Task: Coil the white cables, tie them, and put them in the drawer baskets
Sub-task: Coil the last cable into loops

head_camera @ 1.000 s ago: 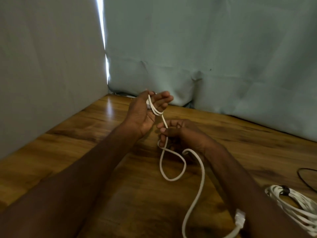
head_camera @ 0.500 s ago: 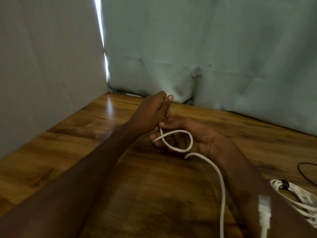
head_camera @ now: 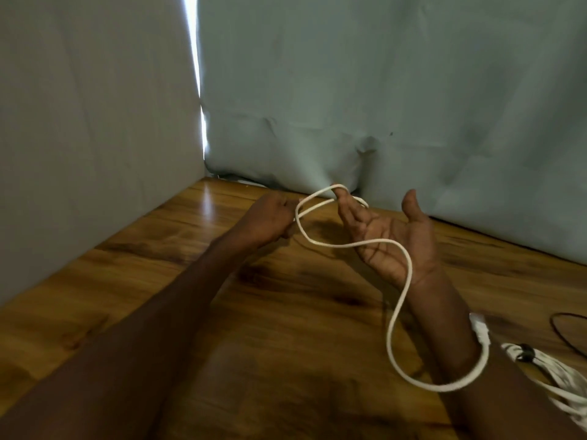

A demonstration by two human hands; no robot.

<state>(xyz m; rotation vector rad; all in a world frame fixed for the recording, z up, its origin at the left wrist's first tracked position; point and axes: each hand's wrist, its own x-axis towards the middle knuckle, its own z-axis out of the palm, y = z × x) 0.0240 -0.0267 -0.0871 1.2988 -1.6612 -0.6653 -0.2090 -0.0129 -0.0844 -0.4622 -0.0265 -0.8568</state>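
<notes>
White cable [head_camera: 401, 300] looped over fingertips [head_camera: 342, 198] of right hand [head_camera: 392, 238], palm up, fingers straight. Pinched at frame centre in curled left hand [head_camera: 270, 219]. Both above wooden table [head_camera: 286, 312].

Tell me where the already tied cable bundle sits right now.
In the head view the tied cable bundle lies on the wooden table at the lower right edge, just right of the right forearm, near a thin black wire.

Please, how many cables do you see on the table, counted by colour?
White cable being coiled, held between left hand and right hand: 1
White cable bundle, already tied: 1
Thin black cable: 1
Total: 3
</notes>
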